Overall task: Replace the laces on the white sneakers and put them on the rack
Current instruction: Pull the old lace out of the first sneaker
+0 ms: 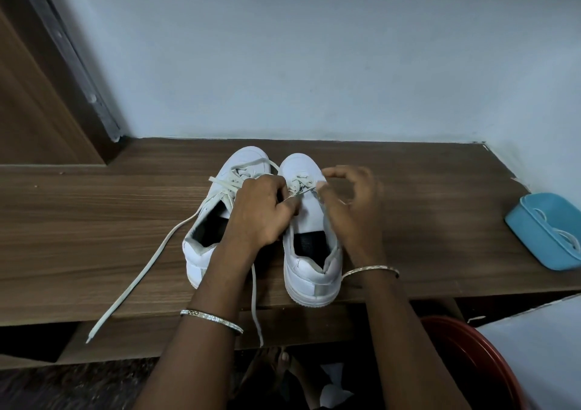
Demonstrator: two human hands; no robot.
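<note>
Two white sneakers stand side by side on a wooden shelf top (94, 221), toes toward the wall. The left sneaker (217, 208) has a loosened off-white lace (138, 271) that trails left and hangs over the front edge. My left hand (264, 211) pinches the lace at the right sneaker (311, 271), over its tongue. My right hand (352, 202), blurred, is beside it with fingers curled and pinches the same lace near the toe eyelets.
A blue plastic tray (547, 236) holding white laces sits at the shelf's right end. A red tub (471, 356) and a white surface are below right. A wooden door frame (37, 95) stands at the left, and the wall is close behind.
</note>
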